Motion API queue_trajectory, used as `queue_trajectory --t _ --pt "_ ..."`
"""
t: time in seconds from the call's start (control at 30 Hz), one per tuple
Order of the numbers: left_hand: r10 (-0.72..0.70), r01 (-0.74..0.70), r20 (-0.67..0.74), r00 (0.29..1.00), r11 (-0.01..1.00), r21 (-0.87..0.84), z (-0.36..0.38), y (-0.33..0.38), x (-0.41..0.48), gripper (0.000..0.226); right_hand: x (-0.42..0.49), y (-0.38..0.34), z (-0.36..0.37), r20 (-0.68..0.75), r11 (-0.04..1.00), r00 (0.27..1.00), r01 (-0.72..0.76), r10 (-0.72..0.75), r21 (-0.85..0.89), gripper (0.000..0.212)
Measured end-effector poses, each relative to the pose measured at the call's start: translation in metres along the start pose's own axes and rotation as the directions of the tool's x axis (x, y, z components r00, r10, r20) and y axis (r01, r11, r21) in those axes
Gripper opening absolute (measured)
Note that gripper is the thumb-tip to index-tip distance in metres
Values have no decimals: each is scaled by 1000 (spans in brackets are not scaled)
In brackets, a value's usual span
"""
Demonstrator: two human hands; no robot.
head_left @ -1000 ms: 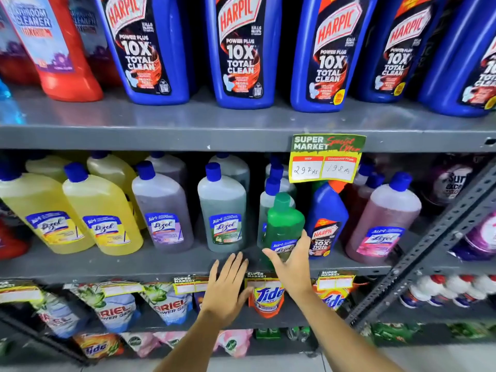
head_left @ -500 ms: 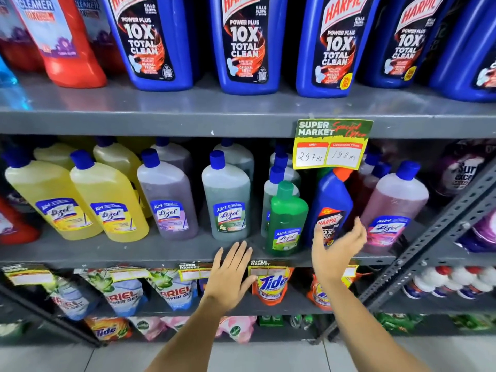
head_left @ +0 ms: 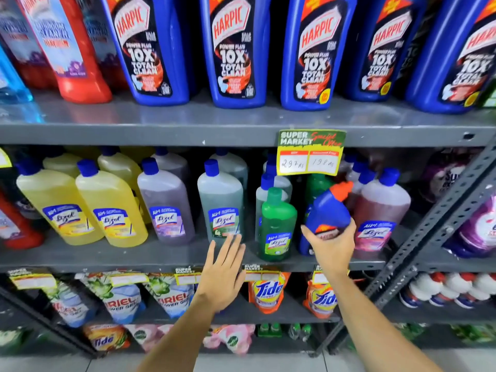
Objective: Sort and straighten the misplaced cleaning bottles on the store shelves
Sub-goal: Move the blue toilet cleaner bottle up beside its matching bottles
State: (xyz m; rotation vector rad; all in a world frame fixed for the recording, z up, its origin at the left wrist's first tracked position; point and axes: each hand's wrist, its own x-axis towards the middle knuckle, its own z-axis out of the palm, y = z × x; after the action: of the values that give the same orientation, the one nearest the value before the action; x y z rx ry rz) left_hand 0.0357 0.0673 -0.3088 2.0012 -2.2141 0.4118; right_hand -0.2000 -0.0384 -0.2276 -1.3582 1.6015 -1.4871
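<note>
A small blue Harpic bottle [head_left: 328, 210] with an orange cap stands tilted among the Lizol bottles on the middle shelf [head_left: 134, 257]. My right hand [head_left: 331, 244] is closed around its lower body. A small green Lizol bottle [head_left: 277, 224] stands just left of it, at the shelf's front edge. My left hand [head_left: 222, 272] hovers flat with fingers spread in front of the shelf edge, below a grey-green Lizol bottle [head_left: 221, 208], holding nothing. Large blue Harpic bottles [head_left: 236, 49] line the top shelf.
Yellow Lizol bottles [head_left: 80, 202], a purple one [head_left: 165, 205] and a pink one [head_left: 381, 210] fill the middle shelf. A price tag [head_left: 311, 153] hangs from the upper shelf edge above the small Harpic. Tide pouches [head_left: 268, 291] and Ariel pouches hang below. A slanted grey metal brace [head_left: 440, 224] crosses at right.
My right hand moved right from the green Lizol bottle to the small Harpic bottle and closed on it, tilting it. My left hand rose slightly toward the shelf edge.
</note>
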Motion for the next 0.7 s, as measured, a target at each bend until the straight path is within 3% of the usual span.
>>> queue_trajectory --t 0.1,0.2,0.27,0.33,0.47,0.6,0.7 --pt "121 -159 -343 932 983 -86 -61 7 27 54 -21 -14 -32 -41 997 998 42 -39 66 94" --pt "254 -410 -678 690 909 -77 -150 13 68 51 -38 -39 -64 -54 984 990 137 -131 118 93" --pt "309 -447 -723 618 895 0 -214 12 97 45 -39 -65 -83 -62 967 979 202 -194 158 92" --pt "322 -397 -663 676 917 41 -259 7 125 42 -31 -98 -97 -91 940 962 271 -258 207 92" --pt "162 -222 -518 840 973 -56 -282 -6 156 50 7 -176 -122 -203 865 916 395 -346 308 98" --pt "234 -226 -399 887 972 67 -277 -14 161 53 53 -245 -135 -295 831 847 511 -443 218 96" --pt "208 -224 -373 904 975 0 -281 -15 159 53 85 -278 -131 -277 863 851 491 -447 115 98"
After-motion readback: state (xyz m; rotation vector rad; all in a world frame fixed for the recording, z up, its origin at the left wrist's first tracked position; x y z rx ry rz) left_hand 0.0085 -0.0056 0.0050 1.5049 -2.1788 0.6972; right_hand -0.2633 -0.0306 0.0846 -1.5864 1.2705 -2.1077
